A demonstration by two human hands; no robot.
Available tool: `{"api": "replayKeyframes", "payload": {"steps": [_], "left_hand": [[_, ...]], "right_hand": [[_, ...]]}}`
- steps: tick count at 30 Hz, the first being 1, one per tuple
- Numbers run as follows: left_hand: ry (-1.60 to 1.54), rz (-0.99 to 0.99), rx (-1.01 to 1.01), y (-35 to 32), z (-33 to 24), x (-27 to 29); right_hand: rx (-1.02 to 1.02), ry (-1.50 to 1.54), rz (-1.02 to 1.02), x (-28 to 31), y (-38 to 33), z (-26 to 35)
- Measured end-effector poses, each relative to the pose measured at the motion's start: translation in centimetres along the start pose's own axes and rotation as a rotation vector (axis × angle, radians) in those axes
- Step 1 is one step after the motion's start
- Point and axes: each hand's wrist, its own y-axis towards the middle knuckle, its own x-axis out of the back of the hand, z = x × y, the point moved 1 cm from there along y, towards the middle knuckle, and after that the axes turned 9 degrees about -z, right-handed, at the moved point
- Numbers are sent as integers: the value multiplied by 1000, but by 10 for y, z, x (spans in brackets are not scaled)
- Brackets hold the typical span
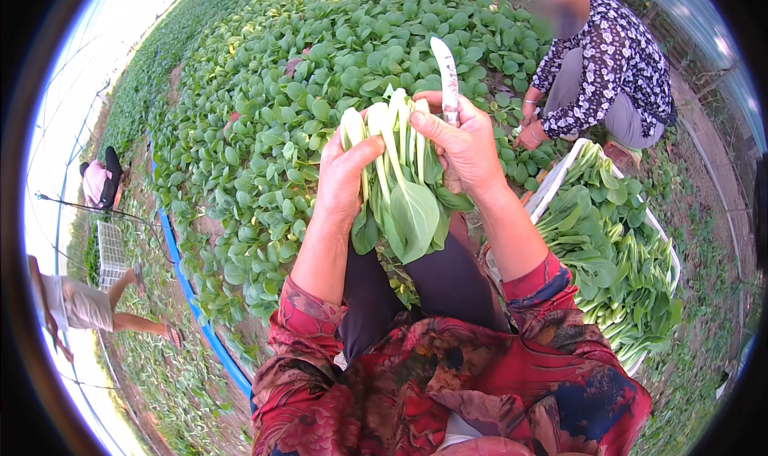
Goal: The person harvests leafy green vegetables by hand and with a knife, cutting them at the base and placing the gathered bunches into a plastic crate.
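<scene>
Both hands are up in front of the chest, wrapped around one head of bok choy. The left hand grips it from the left side, fingers curled round the pale stalks, thumb lying across the front. The right hand clamps the other side, fingers over the stalk tops, and it's got a knife pinched in there too, with the worn pale blade sticking straight up above the knuckles. So both hands are closed tight, nothing loose. The bok choy sits stalk-ends up, dark green leaves hanging down toward the lap, right between the two palms. Forearms come up from red flowery sleeves, and dark trousers show under the leaves.

No labels or signs I can make out anywhere. Just to the right is a white crate piled with cut bok choy, stalks mostly pointing the same way. Behind the crate another person in a dark flowery top crouches, hands low in the plants. Ahead and left it's a big bed of growing greens, with a blue pipe along its left edge. Further left there's a wire crate, someone's bare legs, and another person in pink bent over.
</scene>
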Motion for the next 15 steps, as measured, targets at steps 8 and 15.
{"api": "replayKeyframes", "payload": {"steps": [8, 15], "left_hand": [[57, 110, -59, 5, 15, -37], [-101, 214, 117, 28, 28, -37]], "right_hand": [[154, 40, -119, 15, 3, 7], [38, -86, -84, 34, 7, 39]]}}
